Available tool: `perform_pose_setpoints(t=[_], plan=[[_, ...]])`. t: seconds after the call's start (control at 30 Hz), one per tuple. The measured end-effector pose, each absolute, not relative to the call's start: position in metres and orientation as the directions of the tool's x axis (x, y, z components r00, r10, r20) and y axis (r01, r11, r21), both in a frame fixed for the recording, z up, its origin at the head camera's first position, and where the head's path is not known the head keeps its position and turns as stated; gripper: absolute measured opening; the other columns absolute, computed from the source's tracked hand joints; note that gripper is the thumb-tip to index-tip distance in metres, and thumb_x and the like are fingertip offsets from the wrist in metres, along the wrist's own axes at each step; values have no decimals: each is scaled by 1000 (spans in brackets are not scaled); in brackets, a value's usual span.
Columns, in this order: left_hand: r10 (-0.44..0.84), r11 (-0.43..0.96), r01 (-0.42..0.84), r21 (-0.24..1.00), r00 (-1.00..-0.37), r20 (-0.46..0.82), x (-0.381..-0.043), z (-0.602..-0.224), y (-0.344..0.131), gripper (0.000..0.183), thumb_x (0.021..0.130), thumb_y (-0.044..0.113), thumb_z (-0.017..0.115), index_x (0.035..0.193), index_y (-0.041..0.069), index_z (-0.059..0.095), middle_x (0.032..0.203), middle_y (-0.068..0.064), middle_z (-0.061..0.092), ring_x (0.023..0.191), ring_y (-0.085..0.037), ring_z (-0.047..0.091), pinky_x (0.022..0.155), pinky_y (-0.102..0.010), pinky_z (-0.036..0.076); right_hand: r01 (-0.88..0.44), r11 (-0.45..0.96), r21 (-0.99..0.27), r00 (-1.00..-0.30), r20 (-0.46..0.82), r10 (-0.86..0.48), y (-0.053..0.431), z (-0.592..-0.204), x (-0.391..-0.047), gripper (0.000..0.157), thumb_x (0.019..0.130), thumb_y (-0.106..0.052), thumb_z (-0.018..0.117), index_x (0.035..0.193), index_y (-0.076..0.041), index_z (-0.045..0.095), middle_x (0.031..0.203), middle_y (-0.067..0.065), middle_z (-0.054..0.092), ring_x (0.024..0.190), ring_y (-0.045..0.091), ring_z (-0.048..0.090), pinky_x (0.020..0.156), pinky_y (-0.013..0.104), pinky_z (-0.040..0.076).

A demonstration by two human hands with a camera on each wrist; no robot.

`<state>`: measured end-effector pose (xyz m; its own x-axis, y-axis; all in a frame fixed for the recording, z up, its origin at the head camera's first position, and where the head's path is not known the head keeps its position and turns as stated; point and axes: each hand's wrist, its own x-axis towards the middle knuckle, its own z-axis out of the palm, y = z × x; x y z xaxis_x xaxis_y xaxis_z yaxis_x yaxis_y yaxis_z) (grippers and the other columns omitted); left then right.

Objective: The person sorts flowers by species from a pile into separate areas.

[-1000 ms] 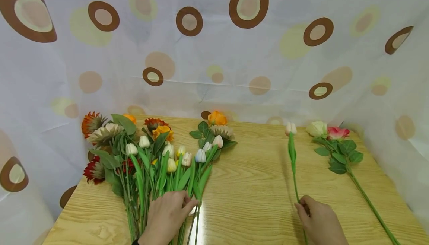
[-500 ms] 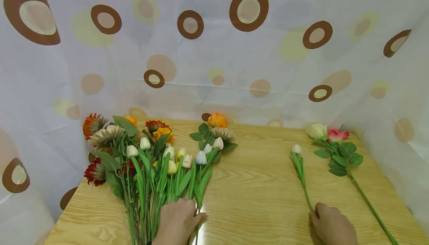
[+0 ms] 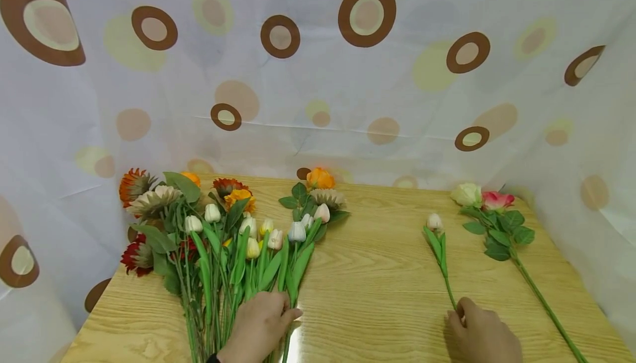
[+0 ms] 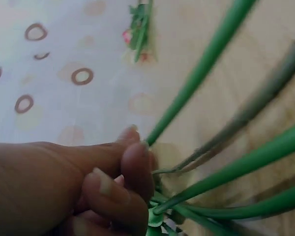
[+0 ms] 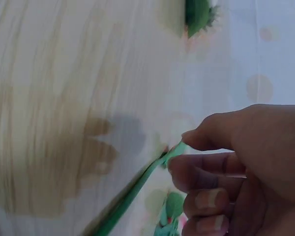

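Note:
My right hand [image 3: 484,332] pinches the green stem of a pale pinkish-white tulip [image 3: 434,222] between thumb and forefinger, over the right part of the table. In the right wrist view, that stem [image 5: 132,199] runs away from the fingertips toward the lower left. My left hand [image 3: 260,321] is low over the bundle of tulips [image 3: 253,247], its fingers curled. In the left wrist view, its thumb and forefinger pinch a green stem [image 4: 196,73], and other stems [image 4: 236,172] pass beside the fingers. Which bloom that stem carries is hidden.
Large orange, beige and red flowers [image 3: 154,200] lie at the left. An orange rose [image 3: 320,178] lies at the back middle. At the right, a white rose [image 3: 467,195] and a pink rose [image 3: 497,200] lie together. A patterned curtain [image 3: 318,76] borders the wooden table [image 3: 367,286].
The tulip in my right hand has come down, its bloom now nearer me, and that hand has shifted slightly right. My left hand has moved a little right and nearer me.

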<state>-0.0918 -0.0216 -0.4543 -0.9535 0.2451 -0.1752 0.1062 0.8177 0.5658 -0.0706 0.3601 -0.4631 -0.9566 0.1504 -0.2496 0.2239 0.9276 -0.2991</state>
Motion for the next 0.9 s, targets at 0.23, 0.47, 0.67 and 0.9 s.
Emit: perform_pose_setpoints(t=[0.23,0.47,0.67,0.9], plan=[[349,604,85,793,-922,-167,-95,-435,-18,25,95,39,64,79,20,61,65,6,62,50,-9,48,46,-24,35,-81,734,-675,-978,-87,-188,289,-459,-53,14,99,-18,60,90,-10,66,59,-13,52,46,-2,41,44,20,38],[403,383,108,918,-913,-61,-87,-424,15,28,94,44,65,79,20,65,65,2,67,47,-3,49,44,-19,36,-92,250,-964,-808,-74,-585,224,-459,-44,23,103,-14,54,96,5,64,64,15,61,54,-11,47,48,14,41],[394,339,114,934,-919,-30,-83,-423,27,25,94,40,67,80,19,66,66,1,67,47,-2,49,44,-19,38,-162,232,-959,-816,-2,-578,219,-459,-42,19,102,-7,53,86,3,60,59,23,53,51,-13,38,44,10,33],[414,398,149,905,-910,-32,-84,-427,22,22,93,44,66,90,22,69,74,12,67,56,-1,57,51,-20,46,-164,271,-948,-835,-13,-550,234,-457,-44,23,103,-8,51,82,0,57,54,10,48,49,-12,38,42,10,31]])
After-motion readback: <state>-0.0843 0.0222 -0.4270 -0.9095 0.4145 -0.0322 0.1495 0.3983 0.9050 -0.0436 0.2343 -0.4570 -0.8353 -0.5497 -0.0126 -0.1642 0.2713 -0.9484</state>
